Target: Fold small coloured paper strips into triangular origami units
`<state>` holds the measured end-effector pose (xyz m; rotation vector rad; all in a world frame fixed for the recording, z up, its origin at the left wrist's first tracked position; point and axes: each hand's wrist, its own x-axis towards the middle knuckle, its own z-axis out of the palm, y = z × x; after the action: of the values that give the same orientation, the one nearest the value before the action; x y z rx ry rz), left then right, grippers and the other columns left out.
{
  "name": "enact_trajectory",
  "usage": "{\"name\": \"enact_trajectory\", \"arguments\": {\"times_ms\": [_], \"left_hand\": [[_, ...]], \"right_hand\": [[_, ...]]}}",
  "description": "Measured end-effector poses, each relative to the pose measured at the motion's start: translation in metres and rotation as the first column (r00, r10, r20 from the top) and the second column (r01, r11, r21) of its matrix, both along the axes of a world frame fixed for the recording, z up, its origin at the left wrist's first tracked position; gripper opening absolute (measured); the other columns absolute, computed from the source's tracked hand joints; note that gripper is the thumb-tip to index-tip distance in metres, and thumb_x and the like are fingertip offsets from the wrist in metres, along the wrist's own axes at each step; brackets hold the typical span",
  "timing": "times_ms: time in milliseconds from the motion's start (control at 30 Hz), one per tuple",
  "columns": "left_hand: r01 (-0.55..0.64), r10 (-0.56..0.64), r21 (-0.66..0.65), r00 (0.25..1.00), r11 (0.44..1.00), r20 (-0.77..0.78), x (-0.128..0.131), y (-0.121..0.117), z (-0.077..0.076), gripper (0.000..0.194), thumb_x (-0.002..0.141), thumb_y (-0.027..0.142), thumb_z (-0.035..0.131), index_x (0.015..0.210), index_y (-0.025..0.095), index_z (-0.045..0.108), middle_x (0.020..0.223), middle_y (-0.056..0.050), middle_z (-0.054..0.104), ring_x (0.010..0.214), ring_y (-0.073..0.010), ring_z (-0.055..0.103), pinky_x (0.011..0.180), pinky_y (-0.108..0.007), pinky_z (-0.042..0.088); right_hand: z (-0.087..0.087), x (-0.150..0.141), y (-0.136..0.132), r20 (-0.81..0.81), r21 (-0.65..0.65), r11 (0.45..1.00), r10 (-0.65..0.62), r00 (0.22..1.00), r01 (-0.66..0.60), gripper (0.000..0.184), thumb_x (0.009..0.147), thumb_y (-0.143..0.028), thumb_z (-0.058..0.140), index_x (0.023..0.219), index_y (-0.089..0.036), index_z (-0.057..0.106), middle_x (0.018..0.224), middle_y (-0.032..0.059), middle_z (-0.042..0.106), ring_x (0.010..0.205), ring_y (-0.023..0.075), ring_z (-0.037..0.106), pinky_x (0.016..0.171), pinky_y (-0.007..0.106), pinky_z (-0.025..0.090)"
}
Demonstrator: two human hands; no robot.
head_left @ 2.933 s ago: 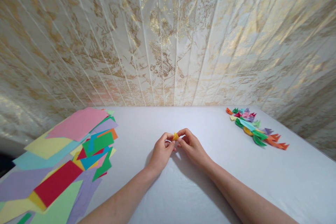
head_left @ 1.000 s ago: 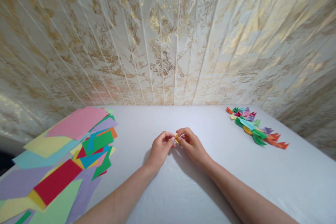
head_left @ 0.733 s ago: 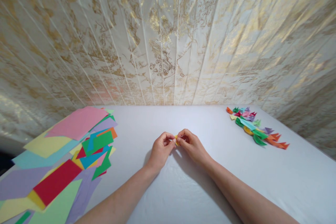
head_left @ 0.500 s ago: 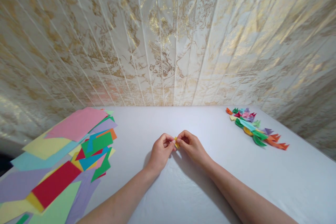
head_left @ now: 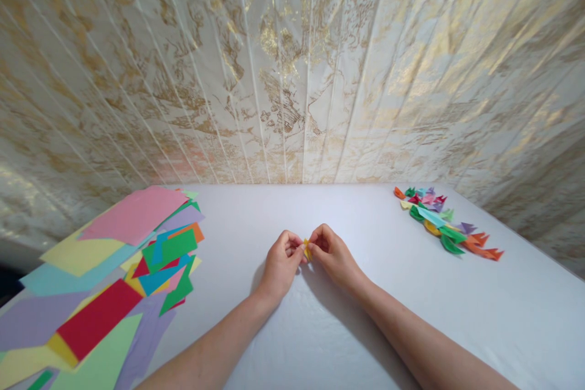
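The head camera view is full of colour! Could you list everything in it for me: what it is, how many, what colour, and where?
small yellow paper: one, yellow, pinched between the two hands
flat paper sheets: many, overlapping, not countable; pink, yellow, blue, purple, red, green, orange; left side of the table
folded paper pieces: over a dozen, exact count unclear; mostly green, orange, red, purple, pink, blue, yellow; far right of the table
table: one, white, under it all
patterned backdrop: white and gold, behind the table
dark shape: one, near black, left edge, too cut off to identify
forearms: two, bare, reaching in from the bottom edge
left hand: one, bare, centre
right hand: one, bare, centre
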<state>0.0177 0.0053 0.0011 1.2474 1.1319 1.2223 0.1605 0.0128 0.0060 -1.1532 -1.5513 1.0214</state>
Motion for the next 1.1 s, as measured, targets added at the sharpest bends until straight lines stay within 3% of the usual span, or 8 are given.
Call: {"name": "enact_trajectory", "arguments": {"times_ms": [200,467,600,733,933,1100], "left_hand": [[0.006,-0.007,0.016,1.0,1.0,0.018,0.001,-0.001,0.002,0.024,0.077,0.036,0.064,0.078,0.02,0.047,0.071,0.004,0.059,0.056,-0.0081,0.059,0.056,-0.02,0.046],[0.008,-0.007,0.011,1.0,1.0,-0.016,0.0,-0.001,0.004,0.025,0.077,0.036,0.064,0.078,0.021,0.045,0.064,0.006,0.058,0.057,-0.0102,0.06,0.056,-0.021,0.046],[0.018,-0.018,0.013,0.999,1.0,-0.029,-0.001,0.0,0.004,0.016,0.079,0.03,0.059,0.079,0.02,0.045,0.065,0.005,0.059,0.059,-0.0108,0.061,0.06,-0.023,0.048],[0.023,-0.023,0.002,0.997,1.0,-0.08,-0.003,-0.001,0.006,0.009,0.084,0.028,0.049,0.086,0.019,0.051,0.064,0.003,0.059,0.057,-0.0116,0.059,0.054,-0.022,0.044],[0.045,-0.046,-0.012,0.995,0.999,-0.084,-0.001,-0.004,0.009,0.022,0.077,0.024,0.055,0.099,0.02,0.055,0.101,-0.004,0.063,0.056,-0.0078,0.059,0.046,-0.019,0.04],[0.076,-0.075,0.004,0.99,0.997,-0.124,0.0,-0.006,0.008,0.014,0.077,0.024,0.056,0.09,0.02,0.057,0.088,0.0,0.065,0.058,-0.0091,0.06,0.05,-0.019,0.041]], "right_hand": [[-0.001,-0.002,0.0,-0.1,-0.021,0.998,0.05,0.994,-0.053,0.018,0.079,-0.027,0.059,0.093,-0.022,0.049,0.076,-0.0021,0.055,0.066,0.0134,0.054,0.06,0.026,0.043],[0.003,0.001,0.001,-0.113,-0.091,0.992,0.072,0.991,-0.083,0.013,0.079,-0.027,0.058,0.087,-0.02,0.051,0.071,-0.0022,0.056,0.064,0.0129,0.054,0.059,0.026,0.042],[0.002,0.002,0.003,-0.183,-0.178,0.981,0.05,0.982,-0.083,0.016,0.073,-0.027,0.062,0.084,-0.02,0.051,0.068,-0.0032,0.057,0.062,0.0126,0.054,0.059,0.026,0.042],[0.003,0.003,0.004,-0.267,-0.295,0.953,-0.017,0.964,-0.065,0.021,0.07,-0.029,0.064,0.084,-0.019,0.052,0.063,-0.0039,0.057,0.057,0.0119,0.053,0.057,0.025,0.04],[0.008,0.005,0.004,-0.374,-0.36,0.929,-0.062,0.925,-0.084,0.023,0.069,-0.032,0.066,0.085,-0.018,0.056,0.066,-0.0031,0.059,0.056,0.0099,0.051,0.054,0.023,0.036],[0.011,0.005,0.003,-0.34,-0.351,0.929,-0.009,0.94,-0.118,0.019,0.07,-0.031,0.066,0.081,-0.017,0.059,0.064,-0.0035,0.058,0.055,0.0096,0.049,0.054,0.022,0.035]]}}
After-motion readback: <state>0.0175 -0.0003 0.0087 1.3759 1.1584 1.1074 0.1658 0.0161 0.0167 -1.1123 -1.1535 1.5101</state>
